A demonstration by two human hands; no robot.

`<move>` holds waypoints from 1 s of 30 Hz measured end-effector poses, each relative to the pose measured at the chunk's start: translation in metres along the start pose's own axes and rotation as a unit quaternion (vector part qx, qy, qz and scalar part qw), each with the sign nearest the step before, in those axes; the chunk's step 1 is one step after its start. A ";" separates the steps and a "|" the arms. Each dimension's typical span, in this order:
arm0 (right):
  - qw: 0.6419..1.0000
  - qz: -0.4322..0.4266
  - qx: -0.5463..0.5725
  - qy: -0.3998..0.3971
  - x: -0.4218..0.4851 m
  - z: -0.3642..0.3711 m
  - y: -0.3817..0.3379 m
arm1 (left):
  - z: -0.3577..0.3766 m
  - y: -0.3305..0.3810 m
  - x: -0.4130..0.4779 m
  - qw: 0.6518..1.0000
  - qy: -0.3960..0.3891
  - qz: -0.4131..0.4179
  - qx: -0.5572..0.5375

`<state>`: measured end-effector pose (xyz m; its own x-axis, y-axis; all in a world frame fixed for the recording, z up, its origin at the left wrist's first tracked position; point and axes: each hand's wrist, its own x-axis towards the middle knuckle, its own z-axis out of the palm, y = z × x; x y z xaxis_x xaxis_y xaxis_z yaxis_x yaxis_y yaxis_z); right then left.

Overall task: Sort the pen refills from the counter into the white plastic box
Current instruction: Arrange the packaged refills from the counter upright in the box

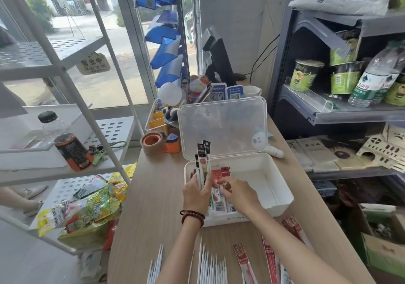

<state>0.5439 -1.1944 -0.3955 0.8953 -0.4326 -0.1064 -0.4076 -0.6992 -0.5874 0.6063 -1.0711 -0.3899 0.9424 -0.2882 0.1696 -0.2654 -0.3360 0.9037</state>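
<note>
A bundle of slim black-topped pen refill packets (202,158) stands upright in the left hand (196,192), gripped over the left end of the white rectangular plastic box (266,175). Red-labelled refill packets (221,174) lie inside. The right hand (237,192) bends its fingers onto them; I cannot tell whether it grips one. The box's clear hinged lid (223,125) stands open. Loose white refills (210,266) and red packets (241,259) lie on the pale wooden counter (153,196).

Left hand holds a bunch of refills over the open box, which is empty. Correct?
No: the box is not empty. The head view shows refills lying in its left end, by the right hand. The left hand does hold a bunch over it.
</note>
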 end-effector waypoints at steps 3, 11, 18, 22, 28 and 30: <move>1.000 0.011 0.010 0.001 0.001 0.003 0.002 | 0.000 -0.003 0.001 1.000 0.000 -0.003 0.014; 0.968 -0.028 0.238 0.079 -0.005 -0.006 -0.004 | 0.000 0.004 0.001 0.998 -0.066 -0.011 0.019; 0.951 -0.031 0.300 0.063 -0.004 -0.011 -0.001 | 0.001 0.012 -0.002 0.990 -0.115 0.007 0.086; 0.943 -0.016 0.324 0.075 -0.004 -0.019 -0.001 | -0.001 0.013 -0.002 0.990 -0.112 0.016 0.083; 0.933 0.070 0.301 0.183 0.000 -0.044 0.029 | -0.003 0.014 -0.006 0.990 -0.107 0.024 0.087; 0.959 0.083 0.220 0.159 0.004 -0.053 0.045 | -0.002 0.014 -0.005 0.991 -0.103 0.023 0.086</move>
<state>0.5196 -1.2573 -0.3798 0.6956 -0.7182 -0.0184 -0.3617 -0.3279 -0.8727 0.5982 -1.0722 -0.3776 0.8718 -0.4772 0.1103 -0.3553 -0.4611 0.8131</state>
